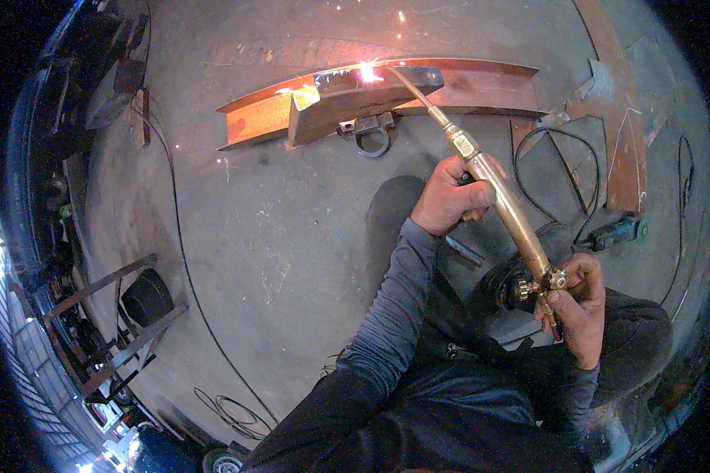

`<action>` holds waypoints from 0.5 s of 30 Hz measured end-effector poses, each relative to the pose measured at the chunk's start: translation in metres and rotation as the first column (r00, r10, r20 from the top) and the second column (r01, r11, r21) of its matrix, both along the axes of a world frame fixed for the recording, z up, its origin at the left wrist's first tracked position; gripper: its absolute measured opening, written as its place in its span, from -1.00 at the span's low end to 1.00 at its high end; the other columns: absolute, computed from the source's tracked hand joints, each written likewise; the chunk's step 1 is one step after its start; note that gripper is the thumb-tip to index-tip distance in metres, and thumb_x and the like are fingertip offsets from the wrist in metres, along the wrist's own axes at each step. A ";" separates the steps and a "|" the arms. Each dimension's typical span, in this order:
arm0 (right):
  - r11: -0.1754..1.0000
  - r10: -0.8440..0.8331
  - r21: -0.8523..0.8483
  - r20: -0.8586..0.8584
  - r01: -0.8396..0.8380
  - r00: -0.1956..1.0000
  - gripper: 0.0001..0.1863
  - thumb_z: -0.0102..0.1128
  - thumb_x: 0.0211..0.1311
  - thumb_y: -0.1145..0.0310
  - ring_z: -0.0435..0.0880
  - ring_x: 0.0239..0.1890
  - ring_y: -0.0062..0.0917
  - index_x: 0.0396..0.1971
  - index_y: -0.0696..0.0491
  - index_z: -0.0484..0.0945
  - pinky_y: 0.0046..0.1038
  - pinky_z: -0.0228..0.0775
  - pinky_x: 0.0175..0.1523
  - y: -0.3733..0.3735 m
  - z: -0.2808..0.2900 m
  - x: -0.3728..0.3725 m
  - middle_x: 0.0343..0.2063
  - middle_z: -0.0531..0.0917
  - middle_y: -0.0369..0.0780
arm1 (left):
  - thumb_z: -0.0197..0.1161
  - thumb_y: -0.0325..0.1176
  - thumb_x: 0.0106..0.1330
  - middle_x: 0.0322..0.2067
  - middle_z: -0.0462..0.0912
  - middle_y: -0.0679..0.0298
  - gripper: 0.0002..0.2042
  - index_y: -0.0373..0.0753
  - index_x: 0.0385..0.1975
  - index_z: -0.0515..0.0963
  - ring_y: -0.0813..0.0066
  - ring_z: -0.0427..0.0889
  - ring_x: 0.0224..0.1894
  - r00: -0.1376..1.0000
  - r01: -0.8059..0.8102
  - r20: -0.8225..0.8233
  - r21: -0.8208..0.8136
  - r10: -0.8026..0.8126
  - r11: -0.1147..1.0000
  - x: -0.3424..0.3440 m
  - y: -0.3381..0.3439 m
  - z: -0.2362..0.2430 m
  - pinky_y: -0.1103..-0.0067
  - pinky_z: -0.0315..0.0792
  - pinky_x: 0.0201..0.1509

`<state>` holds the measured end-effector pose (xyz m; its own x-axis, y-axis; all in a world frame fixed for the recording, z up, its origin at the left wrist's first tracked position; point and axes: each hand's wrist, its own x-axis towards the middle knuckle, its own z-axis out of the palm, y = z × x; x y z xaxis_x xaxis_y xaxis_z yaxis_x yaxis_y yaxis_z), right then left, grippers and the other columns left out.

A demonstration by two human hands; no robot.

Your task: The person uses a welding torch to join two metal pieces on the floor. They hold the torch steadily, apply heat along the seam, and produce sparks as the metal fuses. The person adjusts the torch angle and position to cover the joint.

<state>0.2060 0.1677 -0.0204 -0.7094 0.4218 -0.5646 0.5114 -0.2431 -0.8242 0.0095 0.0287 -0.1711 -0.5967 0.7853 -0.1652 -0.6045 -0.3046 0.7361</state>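
A brass cutting torch (506, 213) slants up-left toward a short dark steel channel piece (339, 106) lying against a long rusty steel beam (489, 88). At the torch's tip a bright glow and sparks (368, 72) light the metal. My left hand (454, 197) grips the front of the torch body. My right hand (576, 307) is closed round the rear end, by the valve knobs. A metal bracket with a ring (371, 135) lies just below the beam.
Flat rusty steel plates (623, 158) and a teal angle grinder (619, 234) lie to the right. Cables and hoses (177, 205) run over the concrete floor (276, 236). A steel frame (138, 264) and dark machinery (118, 83) stand to the left.
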 end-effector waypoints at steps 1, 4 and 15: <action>1.000 -0.004 0.012 0.006 0.004 1.000 -0.63 0.28 0.17 0.49 0.62 -0.57 -0.57 -0.08 0.04 0.33 -0.61 0.38 -0.61 0.000 0.000 0.000 -0.45 0.56 -0.23 | 0.47 -0.08 0.13 -0.37 0.75 0.13 -0.58 -0.23 -0.16 0.55 0.68 0.42 -0.67 1.000 0.005 0.001 0.005 -0.005 1.000 0.000 0.000 0.000 0.70 0.23 -0.67; 0.999 -0.016 0.036 0.021 0.015 1.000 -0.63 0.26 0.16 0.52 0.62 -0.58 -0.57 -0.08 0.04 0.33 -0.61 0.39 -0.61 -0.001 0.000 0.001 -0.45 0.56 -0.23 | 0.49 -0.02 0.12 -0.36 0.75 0.11 -0.53 -0.22 -0.15 0.55 0.68 0.43 -0.67 1.000 0.014 -0.004 0.011 -0.014 1.000 0.000 0.001 -0.001 0.70 0.23 -0.66; 0.999 -0.019 0.036 0.033 0.018 0.999 -0.63 0.18 0.15 0.60 0.62 -0.58 -0.57 -0.07 0.04 0.32 -0.60 0.40 -0.62 0.000 -0.001 0.002 -0.44 0.54 -0.24 | 0.49 -0.15 0.13 -0.42 0.70 0.25 -0.62 -0.24 -0.17 0.57 0.69 0.41 -0.66 1.000 -0.017 0.007 -0.001 0.017 1.000 0.001 0.000 0.002 0.71 0.22 -0.66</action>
